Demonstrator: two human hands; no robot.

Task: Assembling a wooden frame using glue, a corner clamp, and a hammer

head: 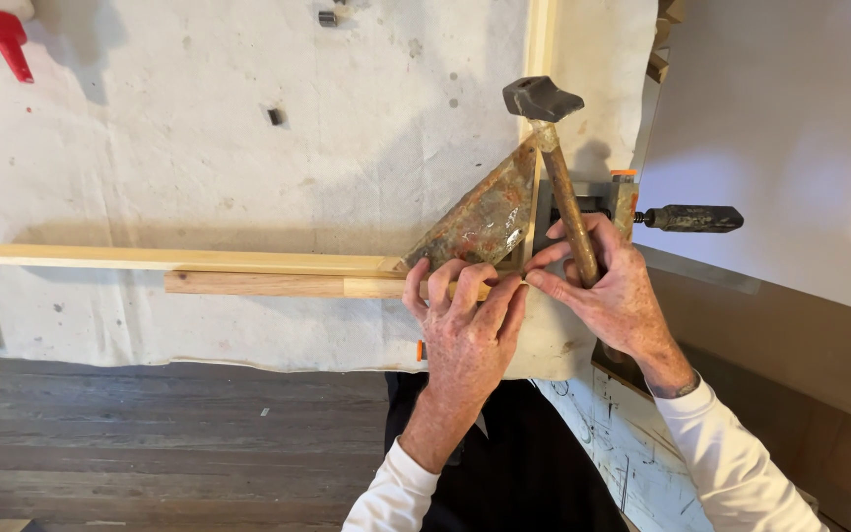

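The right hand [615,296], right of centre in the frame, is wrapped around the wooden handle of a hammer [563,187]; the thumb and forefinger pinch toward the corner joint while the other fingers curl over the handle. The hammer's dark head points to the upper middle of the frame, well above the grip, and the handle slants down into the palm. Just left of it, the left hand [465,325] lies flat with spread fingers pressing on the end of a short wood strip [268,285], fingertips touching the lower edge of a rusty triangular square [480,222]. The two hands' fingertips nearly meet at the corner where the strips join. A longer pale wood strip [169,259] runs from that corner to the left edge of the frame, just above the short one. An upright pale strip [540,39] rises from the corner to the top edge. Right of the hammer handle, a clamp [687,218] with a dark handle sticks out sideways. Everything rests on a stained white cloth [199,148]; a red spray nozzle [2,37] sits at the upper left
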